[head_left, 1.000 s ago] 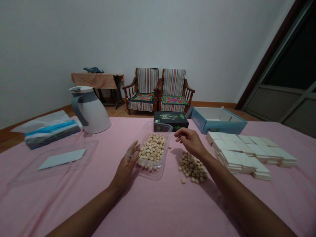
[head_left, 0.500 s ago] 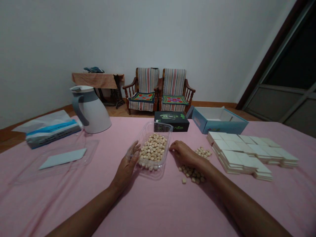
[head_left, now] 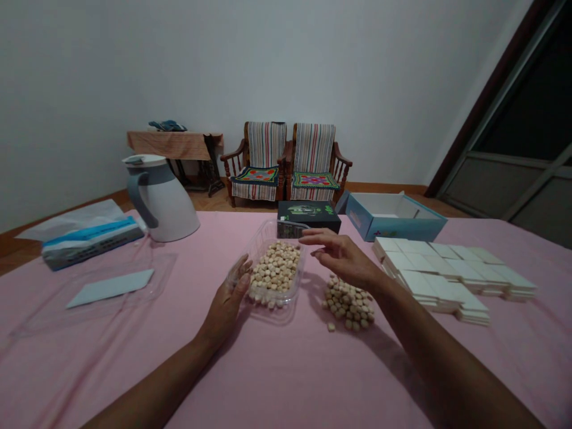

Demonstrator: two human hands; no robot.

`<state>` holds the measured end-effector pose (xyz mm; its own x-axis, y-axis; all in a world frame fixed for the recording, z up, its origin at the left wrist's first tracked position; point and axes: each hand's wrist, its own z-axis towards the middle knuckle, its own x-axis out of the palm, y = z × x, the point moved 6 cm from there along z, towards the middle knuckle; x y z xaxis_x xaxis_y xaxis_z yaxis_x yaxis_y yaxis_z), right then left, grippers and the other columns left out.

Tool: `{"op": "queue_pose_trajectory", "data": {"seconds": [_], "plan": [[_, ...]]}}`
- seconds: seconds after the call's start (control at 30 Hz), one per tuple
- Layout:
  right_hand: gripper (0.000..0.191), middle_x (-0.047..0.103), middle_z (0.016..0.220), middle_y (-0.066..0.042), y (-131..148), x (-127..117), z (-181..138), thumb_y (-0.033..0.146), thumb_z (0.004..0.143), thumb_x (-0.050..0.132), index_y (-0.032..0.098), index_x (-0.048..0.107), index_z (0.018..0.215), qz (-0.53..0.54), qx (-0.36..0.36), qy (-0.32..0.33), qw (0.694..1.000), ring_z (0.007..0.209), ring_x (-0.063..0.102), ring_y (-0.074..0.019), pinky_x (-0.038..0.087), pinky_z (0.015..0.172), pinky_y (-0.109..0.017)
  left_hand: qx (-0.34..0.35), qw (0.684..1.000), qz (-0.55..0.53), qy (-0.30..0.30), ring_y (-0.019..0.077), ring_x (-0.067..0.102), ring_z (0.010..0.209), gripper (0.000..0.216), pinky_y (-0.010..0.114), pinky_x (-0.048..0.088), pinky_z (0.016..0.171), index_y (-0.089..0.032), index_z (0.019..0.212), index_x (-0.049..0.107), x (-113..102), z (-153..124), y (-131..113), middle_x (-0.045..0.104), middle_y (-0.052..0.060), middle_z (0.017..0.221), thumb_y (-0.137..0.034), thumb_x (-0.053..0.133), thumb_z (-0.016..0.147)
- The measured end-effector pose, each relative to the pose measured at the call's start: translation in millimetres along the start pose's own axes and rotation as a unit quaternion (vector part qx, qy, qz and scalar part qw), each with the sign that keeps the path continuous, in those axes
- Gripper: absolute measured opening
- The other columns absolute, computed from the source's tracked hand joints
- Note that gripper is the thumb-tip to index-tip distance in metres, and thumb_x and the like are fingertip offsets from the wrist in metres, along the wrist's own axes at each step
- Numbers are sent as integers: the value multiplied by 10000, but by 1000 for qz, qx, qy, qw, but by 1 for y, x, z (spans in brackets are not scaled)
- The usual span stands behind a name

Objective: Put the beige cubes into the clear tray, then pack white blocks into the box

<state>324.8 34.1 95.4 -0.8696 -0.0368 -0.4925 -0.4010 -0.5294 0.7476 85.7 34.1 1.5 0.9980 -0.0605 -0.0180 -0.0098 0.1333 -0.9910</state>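
A clear plastic container (head_left: 292, 310) holds many small pale wooden cubes or beads (head_left: 276, 267); their exact kind is too small to tell. My left hand (head_left: 232, 295) grips the container's left wall, thumb on the near side and fingers behind the rim. Raised above the cloth at the container's right rim is my right hand (head_left: 342, 256), its fingers stretched forward and apart, with nothing visible in them. Below its wrist lies a loose heap of the same pieces (head_left: 349, 304), and one single piece (head_left: 330, 327) sits apart in front of the heap.
Stacked white square tiles (head_left: 447, 274) stand at the right, behind them an open blue box (head_left: 402, 229). A black box (head_left: 313, 215) is beyond the container. On the left are a white-grey jug (head_left: 172, 208), a tissue pack (head_left: 93, 238) and a clear lid (head_left: 163, 277) with a white strip (head_left: 111, 288).
My right hand has lifted from the cloth beside the container, up and to the right, and its fingers have straightened. The heap shows more fully. My left hand stays on the container.
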Motion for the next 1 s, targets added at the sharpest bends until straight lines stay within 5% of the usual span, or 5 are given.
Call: {"op": "queue_pose_trajectory", "data": {"seconds": [0.13, 0.27, 0.53, 0.8, 1.0], "plan": [[364, 684, 1044, -86, -24, -11, -2, 29, 732, 449, 161, 701, 960, -134, 67, -18, 989, 930, 639, -173, 492, 799, -289, -7, 1000, -6, -1, 282, 430, 1318, 693, 422, 291, 1106, -196, 1395, 410, 1, -1, -1, 464, 146, 1432, -565, 544, 824], [340, 700, 998, -110, -66, -8, -13, 33, 711, 511, 145, 708, 964, -331, 161, 107, 924, 939, 628, -216, 455, 814, -299, -15, 1000, -23, -3, 283, 428, 1317, 696, 430, 322, 1088, -203, 1404, 391, 3, -3, 1, 449, 145, 1443, -559, 544, 826], [195, 697, 898, -88, -92, 3, -19, 139, 753, 542, 159, 693, 875, -374, 184, 175, 892, 808, 616, -184, 412, 692, -258, -19, 1000, -18, -4, 291, 424, 1318, 671, 471, 304, 1100, -223, 1397, 403, 2, -3, 1, 460, 141, 1436, -555, 541, 831], [150, 665, 770, -30, -46, -1, -1, 220, 753, 597, 156, 648, 878, -64, 99, -26, 993, 688, 606, -140, 475, 644, -255, -9, 1000, -21, -1, 288, 434, 1309, 682, 465, 294, 1108, -207, 1398, 397, 3, -1, 1, 459, 141, 1437, -557, 540, 831], [213, 695, 935, -67, -25, 0, 3, 245, 747, 611, 164, 648, 941, 86, 75, -65, 991, 839, 668, -172, 521, 786, -320, -1, 1000, -8, 6, 285, 424, 1318, 703, 448, 288, 1111, -193, 1396, 394, 1, 0, 1, 452, 146, 1441, -574, 539, 823]]}}
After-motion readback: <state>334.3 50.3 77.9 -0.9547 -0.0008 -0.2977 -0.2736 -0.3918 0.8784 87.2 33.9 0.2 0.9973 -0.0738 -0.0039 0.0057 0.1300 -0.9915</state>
